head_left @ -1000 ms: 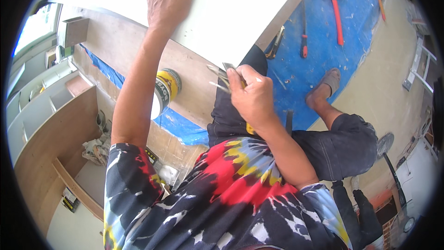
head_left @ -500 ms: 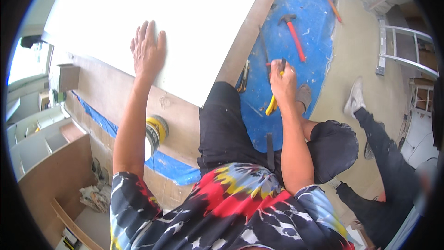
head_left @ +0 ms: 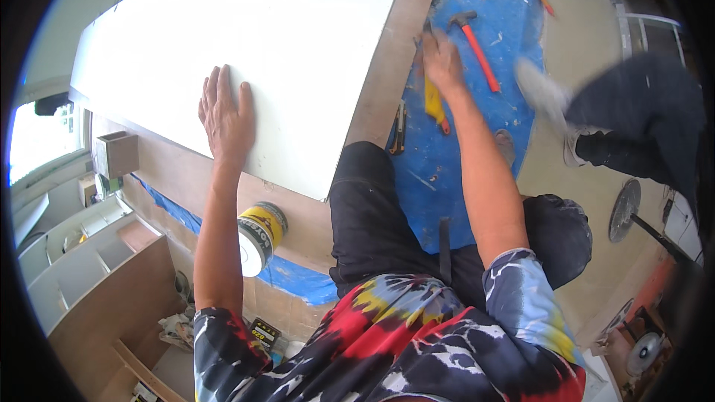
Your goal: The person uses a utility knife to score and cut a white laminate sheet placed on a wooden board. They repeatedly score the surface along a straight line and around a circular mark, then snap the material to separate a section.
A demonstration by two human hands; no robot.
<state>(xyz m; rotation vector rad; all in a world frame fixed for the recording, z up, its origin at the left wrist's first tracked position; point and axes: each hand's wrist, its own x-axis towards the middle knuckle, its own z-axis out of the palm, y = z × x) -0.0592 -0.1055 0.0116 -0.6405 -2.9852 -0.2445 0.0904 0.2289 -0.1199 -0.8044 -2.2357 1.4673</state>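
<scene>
Panel [head_left: 305, 67]: broad, white and flat, lying on the brown board [head_left: 381, 82] ahead of the person, its near corner beside the left knee [head_left: 365, 171].
Left hand [head_left: 227, 120]: palm down, fingers extended, resting on the panel near its left edge, holding nothing.
Right hand [head_left: 442, 59]: reaching low over the blue sheet [head_left: 421, 193], fingers bent at the yellow tool [head_left: 433, 98]; whether it grips the tool or only touches it, I can't tell.
Panel's handling: I'd judge it stiff and rather heavy for its breadth, slick on the face, with corners that could chip; best held by two opposite edges.
Tool's handling: likely light and hard, easiest to take by the yellow part, away from the dark end.
Around the right hand: the red-handled hammer [head_left: 478, 56] lies just beside it; a black cutter [head_left: 400, 128] lies nearer the knee.
Bucket [head_left: 262, 237]: beside the brown board, right of the left forearm.
Hard to see: the tool is blurred, its upper part behind the fingers; the panel's far edge meets the top of the view; a passing co-worker's leg [head_left: 633, 108] is smeared.
</scene>
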